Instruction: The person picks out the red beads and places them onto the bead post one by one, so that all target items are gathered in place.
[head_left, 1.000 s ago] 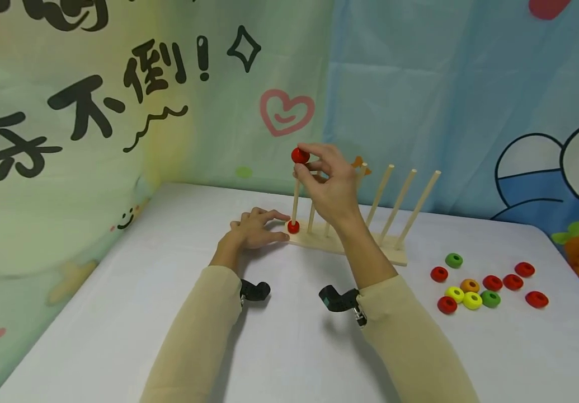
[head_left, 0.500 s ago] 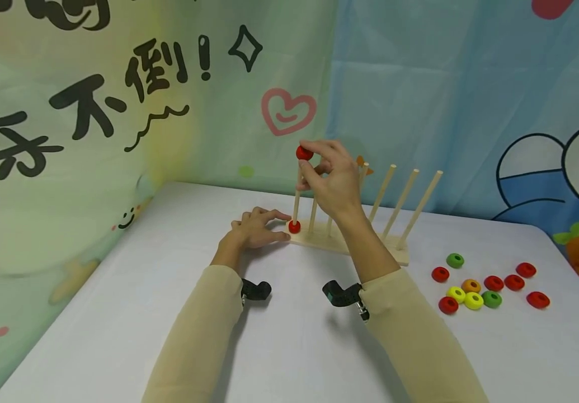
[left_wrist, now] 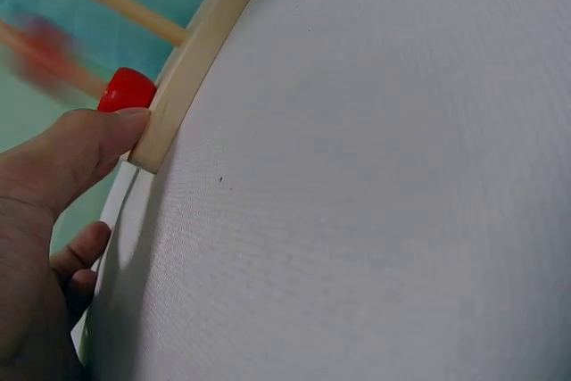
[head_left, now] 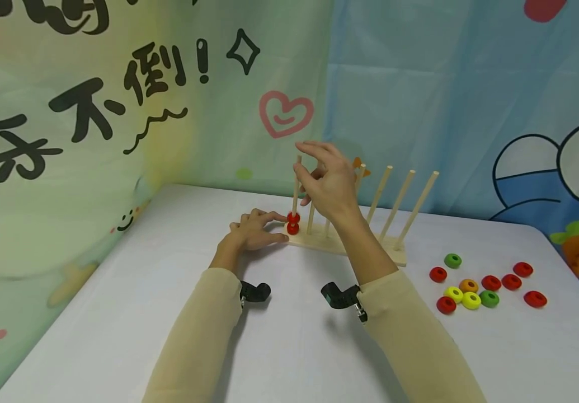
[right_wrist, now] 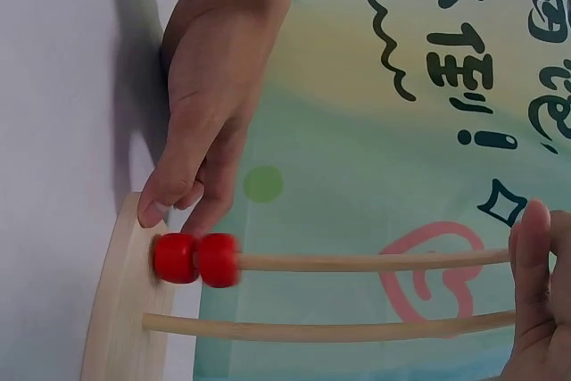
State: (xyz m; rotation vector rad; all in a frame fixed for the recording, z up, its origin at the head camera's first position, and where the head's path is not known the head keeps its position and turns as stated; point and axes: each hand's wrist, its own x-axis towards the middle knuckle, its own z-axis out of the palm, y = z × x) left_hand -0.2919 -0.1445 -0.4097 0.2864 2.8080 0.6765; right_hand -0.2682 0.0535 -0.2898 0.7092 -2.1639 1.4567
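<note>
A wooden peg stand, its base (head_left: 319,240) on the white table, carries a row of upright pegs. My left hand (head_left: 254,230) holds the left end of the base, with the thumb (left_wrist: 120,131) at its front edge and the index finger behind. On the leftmost peg (head_left: 296,187), a lower red bead (right_wrist: 176,258) sits at the bottom with another red bead (right_wrist: 219,260) right above. The left wrist view catches the upper bead (left_wrist: 45,58) as a blur higher on the peg. Near that peg's top, my right hand (head_left: 333,182) has thumb and index finger apart, nothing between them.
Loose beads lie to the right on the table: several red beads (head_left: 491,282), two green, two yellow (head_left: 471,300) and one orange bead (head_left: 468,286). A printed cloth backdrop (head_left: 400,101) hangs behind the table. Black wrist mounts (head_left: 340,295) stick out from both sleeves.
My right hand has let go of the red bead it pinched over the leftmost peg. That bead has slid down the peg onto the lower one. My left hand stays at the base.
</note>
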